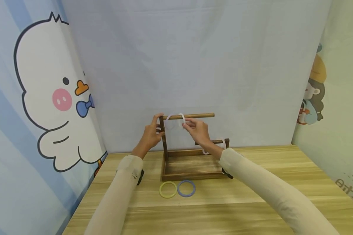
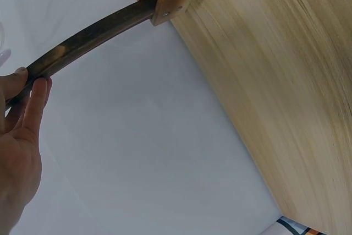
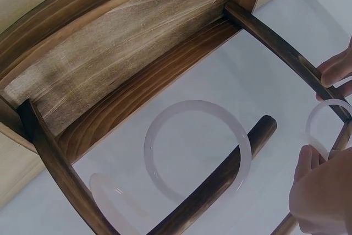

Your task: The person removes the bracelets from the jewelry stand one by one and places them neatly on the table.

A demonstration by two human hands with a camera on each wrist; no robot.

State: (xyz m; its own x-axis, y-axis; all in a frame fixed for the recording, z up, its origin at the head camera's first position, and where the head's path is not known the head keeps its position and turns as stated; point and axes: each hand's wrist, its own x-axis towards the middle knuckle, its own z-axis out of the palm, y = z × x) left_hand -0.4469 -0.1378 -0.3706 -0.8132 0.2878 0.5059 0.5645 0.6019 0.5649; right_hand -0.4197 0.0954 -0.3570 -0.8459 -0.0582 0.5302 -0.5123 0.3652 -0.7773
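Observation:
A dark wooden stand has a tall post (image 1: 164,143) at its left, and my left hand (image 1: 150,134) grips it near the top, thumb and fingers on either side. From this post a top bar (image 1: 201,115) runs right. My right hand (image 1: 198,130) pinches a white bangle (image 1: 183,118) that encircles the bar. Nearer the post, a lilac bangle (image 1: 167,122) hangs on the same bar. Below, pale bangles hang on the lower bar (image 1: 217,141); in the right wrist view, one bangle (image 3: 148,152) shows whole and another bangle (image 3: 98,191) is partly cut off.
The stand's base is a shallow tray (image 1: 194,176) on the wooden table (image 1: 211,215). In front of it a yellow bangle (image 1: 160,192) and a blue bangle (image 1: 193,192) lie flat, side by side. A pale cloth backdrop (image 1: 238,65) hangs behind the table.

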